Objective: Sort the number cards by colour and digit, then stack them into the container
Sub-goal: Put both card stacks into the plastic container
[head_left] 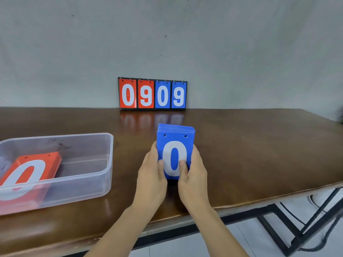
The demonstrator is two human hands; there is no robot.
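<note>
**Step in hand:** transfer of the blue card stack (175,143) to the container (109,154). Judged from the layout, sorting is finished. The red card stack (35,169) already lies inside the container, a 0 uppermost. The blue card stack is squared, also with a 0 uppermost.

**Grip:** the left hand (151,176) and the right hand (194,176) hold the blue card stack between them. Each grip is closed on one long side, with the thumb pressed on the top card's face. Whether the stack rests on the table (259,154) or is raised just clear of it cannot be told.

**Location:** the blue card stack is at mid-table, near the front edge. The container stands at 9 o'clock from it, apart.

**Next move, as a judgement:** carry the stack toward 9 o'clock and lift it over the container's right side. Lower it onto the free floor at 3 o'clock of the red card stack. Keep both grips firm, because a loose stack is likely to fan or shed cards.

**Edges and room:** the path to the container crosses open table surface. The front edge runs at 6 o'clock, under the forearms, with a metal frame (272,235) below at 4 o'clock. A scoreboard (152,93) reading 0909 stands at 12 o'clock against the back wall (241,43), well apart from the path.
</note>
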